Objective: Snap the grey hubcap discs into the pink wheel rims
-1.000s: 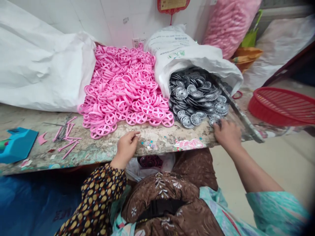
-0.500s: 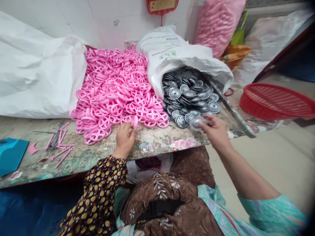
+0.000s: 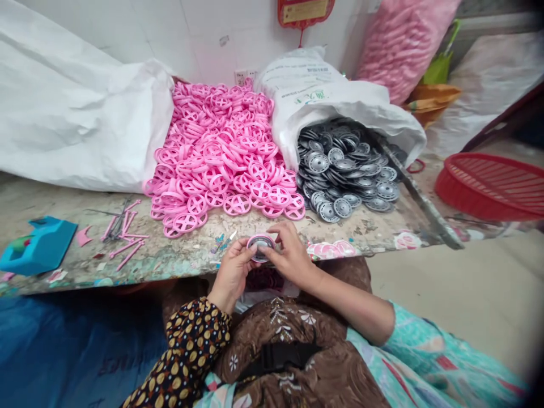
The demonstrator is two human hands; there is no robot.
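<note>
Close to my body, over the table's front edge, my left hand (image 3: 234, 266) grips a pink wheel ring (image 3: 260, 237) from its left side. A grey wheel disc (image 3: 262, 242) sits within that ring, and my right hand (image 3: 291, 253) holds it from the right, thumb pressing on its face. Both thumbs meet near the disc's middle; whether it is fully seated I cannot tell. Beyond my hands lies a big heap of pink wheel rings (image 3: 225, 153). To its right, grey wheel discs (image 3: 344, 170) spill from the mouth of a white sack (image 3: 289, 90).
Left on the worn table (image 3: 165, 255) are pink pins (image 3: 127, 226), scissors and a blue tape dispenser (image 3: 46, 243). Round pink stickers (image 3: 334, 249) lie at the front edge. A metal bar (image 3: 416, 198) slants beside the discs; a red basket (image 3: 488, 187) stands far right.
Both hands have come back from the heaps and met in front of me. The grey disc from my right hand is now against the pink ring in my left.
</note>
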